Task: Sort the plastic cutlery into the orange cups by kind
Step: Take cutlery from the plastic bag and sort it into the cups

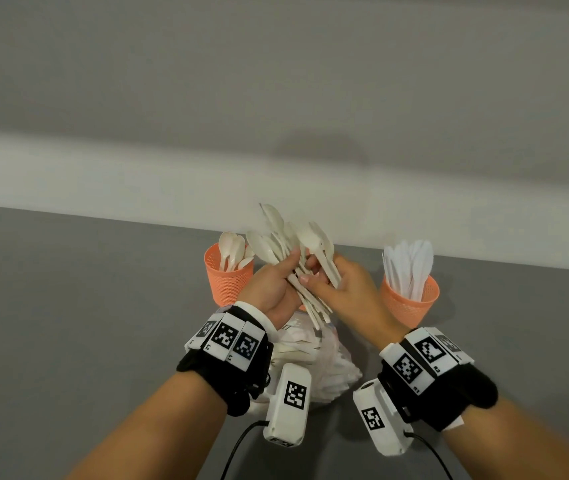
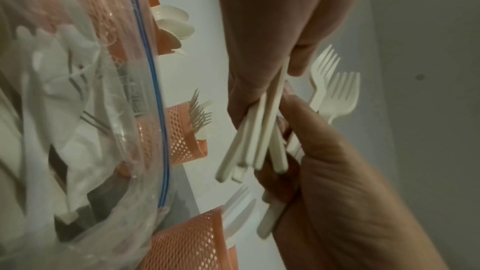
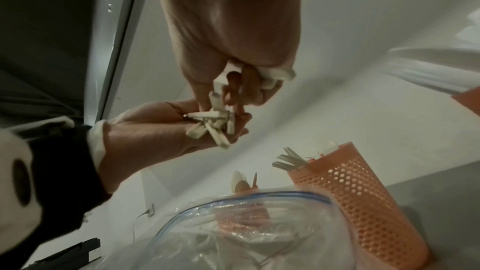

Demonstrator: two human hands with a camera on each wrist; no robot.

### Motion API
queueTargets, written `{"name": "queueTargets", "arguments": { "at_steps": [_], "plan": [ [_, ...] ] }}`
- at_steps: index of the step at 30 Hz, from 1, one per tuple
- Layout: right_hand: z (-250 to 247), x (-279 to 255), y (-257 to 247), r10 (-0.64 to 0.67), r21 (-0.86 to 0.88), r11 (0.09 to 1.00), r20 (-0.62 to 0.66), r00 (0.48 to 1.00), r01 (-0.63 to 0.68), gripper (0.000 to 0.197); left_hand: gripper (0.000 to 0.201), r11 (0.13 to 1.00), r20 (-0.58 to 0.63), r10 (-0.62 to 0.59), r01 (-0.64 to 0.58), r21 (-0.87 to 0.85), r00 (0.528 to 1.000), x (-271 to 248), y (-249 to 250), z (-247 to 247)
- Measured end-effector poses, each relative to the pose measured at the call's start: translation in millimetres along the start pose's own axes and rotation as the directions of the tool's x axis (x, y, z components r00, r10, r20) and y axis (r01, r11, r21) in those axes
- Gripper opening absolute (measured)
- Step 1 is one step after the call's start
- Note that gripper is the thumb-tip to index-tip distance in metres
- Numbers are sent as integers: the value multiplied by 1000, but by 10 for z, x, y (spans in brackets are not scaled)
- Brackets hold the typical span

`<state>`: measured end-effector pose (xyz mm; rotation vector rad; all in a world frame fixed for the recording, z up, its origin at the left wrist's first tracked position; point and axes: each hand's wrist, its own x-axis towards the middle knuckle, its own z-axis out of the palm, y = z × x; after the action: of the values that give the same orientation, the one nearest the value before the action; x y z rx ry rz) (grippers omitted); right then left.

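My left hand (image 1: 285,273) grips a fanned bundle of cream plastic cutlery (image 1: 286,244) by the handles, above the table; spoons and forks (image 2: 335,89) show in it. Close against it, my right hand (image 1: 328,284) pinches the handle of a spoon (image 1: 310,237) at the bundle's right side, with a few more handles (image 2: 259,141) under its fingers. An orange mesh cup with spoons (image 1: 229,282) stands at the left. Another cup, with white knives (image 1: 409,303), stands at the right. A third cup holds forks (image 3: 358,202) and is hidden behind my hands in the head view.
A clear zip bag (image 1: 328,362) with more white cutlery lies on the grey table (image 1: 68,306) just below my hands, in front of the cups. A pale wall (image 1: 276,98) rises right behind the cups. Cables trail from the wrist cameras toward me.
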<state>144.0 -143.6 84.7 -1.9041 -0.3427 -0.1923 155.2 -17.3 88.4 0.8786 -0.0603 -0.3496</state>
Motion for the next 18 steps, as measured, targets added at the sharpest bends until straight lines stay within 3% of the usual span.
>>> {"name": "queueTargets", "arguments": {
  "at_steps": [2, 6, 9, 11, 18],
  "plan": [
    [16, 14, -25, -39, -21, 999, -35, 999, 39, 19, 35, 999, -18, -18, 18, 36, 1000, 8, -9, 7],
    [34, 45, -74, -58, -28, 998, -16, 998, 58, 18, 51, 996, -7, -66, 67, 59, 998, 10, -14, 15],
    [61, 36, -88, -32, -9, 999, 26, 999, 32, 8, 41, 997, -13, -81, 81, 18, 997, -2, 8, 20],
    [75, 36, -72, -7, -6, 1000, 24, 1000, 8, 15, 38, 996, -8, -91, 91, 7, 996, -6, 10, 4],
    [149, 50, -54, 29, 2, 1000, -81, 996, -29, 14, 44, 993, -16, -95, 93, -65, 995, -32, -7, 24]
  ]
}}
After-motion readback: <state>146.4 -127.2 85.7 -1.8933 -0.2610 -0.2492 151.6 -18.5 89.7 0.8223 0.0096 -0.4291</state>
